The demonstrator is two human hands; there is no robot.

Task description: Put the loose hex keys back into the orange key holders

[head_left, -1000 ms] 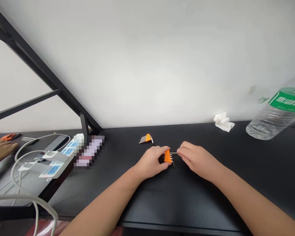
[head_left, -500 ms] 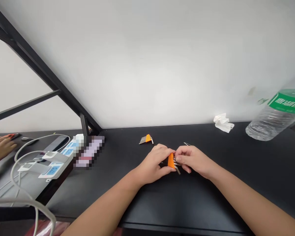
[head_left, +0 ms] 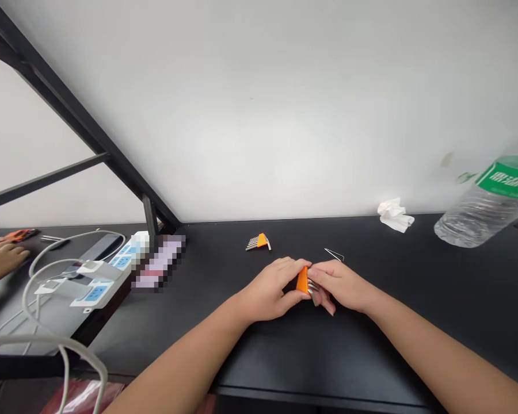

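My left hand [head_left: 273, 290] is closed on an orange hex key holder [head_left: 302, 280], gripping it between thumb and fingers above the black table. Several silver hex keys [head_left: 313, 291] stick out of its right side with their bent ends. My right hand [head_left: 343, 286] is closed around the upper keys, its thumb and index finger against the holder's edge. The key ends under those fingers are partly hidden. Just beyond my right hand, thin loose hex keys [head_left: 334, 254] lie on the table. Farther back rests a second orange holder with hex keys [head_left: 259, 241].
A large water bottle [head_left: 486, 207] with a green label and a crumpled tissue [head_left: 396, 215] are at the back right. To the left are a power strip [head_left: 125, 253] with white cables, a black metal frame [head_left: 149, 215] and another person's hand [head_left: 4, 261].
My right hand has moved in closer to the holder, with its lower fingers now spread beneath the keys. More of the thin loose keys behind it shows. The view has shifted slightly.
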